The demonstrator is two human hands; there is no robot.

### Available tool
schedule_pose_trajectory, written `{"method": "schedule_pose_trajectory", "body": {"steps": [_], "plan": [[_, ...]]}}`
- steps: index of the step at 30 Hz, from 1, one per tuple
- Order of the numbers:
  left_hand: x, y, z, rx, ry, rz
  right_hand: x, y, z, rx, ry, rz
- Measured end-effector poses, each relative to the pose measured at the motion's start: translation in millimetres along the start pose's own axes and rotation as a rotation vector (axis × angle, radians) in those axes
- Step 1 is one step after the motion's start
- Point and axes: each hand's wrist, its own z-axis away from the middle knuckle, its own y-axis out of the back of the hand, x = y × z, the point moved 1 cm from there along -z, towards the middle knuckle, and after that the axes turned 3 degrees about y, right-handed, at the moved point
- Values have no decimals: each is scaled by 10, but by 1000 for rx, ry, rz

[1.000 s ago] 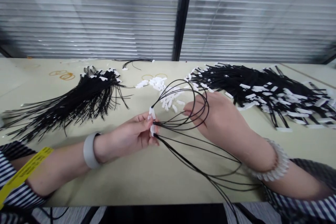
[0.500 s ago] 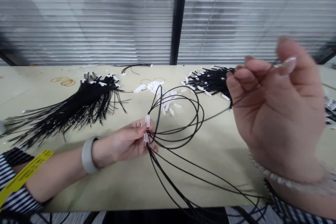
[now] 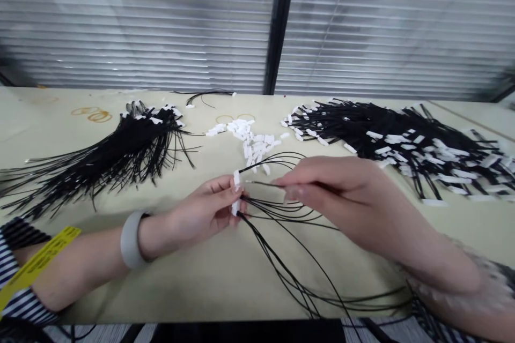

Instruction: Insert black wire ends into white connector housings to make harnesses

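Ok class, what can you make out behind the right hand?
Black wires run behind the right hand, with the tabletop and a cable pile beyond. The wires' course where the hand covers them is hidden.

1. Held wire [image 3: 266,185] is showing black; held plug [image 3: 236,178] is showing white.
2. Loose pieces [image 3: 259,147] are showing white too.
3. Sleeves [image 3: 30,308] are running dark-and-white stripes; tag [image 3: 38,265] is showing yellow with dark print.
4. Wristband [image 3: 130,241] is showing light grey.
5. Table [image 3: 161,289] is reading pale cream.
6. Rubber bands [image 3: 100,117] are showing amber.
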Motion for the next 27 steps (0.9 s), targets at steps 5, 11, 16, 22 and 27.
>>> {"method": "schedule_pose_trajectory", "body": {"steps": [5,11,16,22,27], "plan": [[0,-9,43,-22,5,-76,298,-127,-129,28,-84,117],[-26,38,40,-97,4,-81,384,-220,-138,-10,-110,122],[-23,25,36,-100,8,-98,393,-230,-148,-32,-122,145],[-31,31,35,-116,7,-128,377,-232,-152,-59,-131,142],[-55,54,41,-133,-9,-161,363,-217,-156,-74,-98,182]]}}
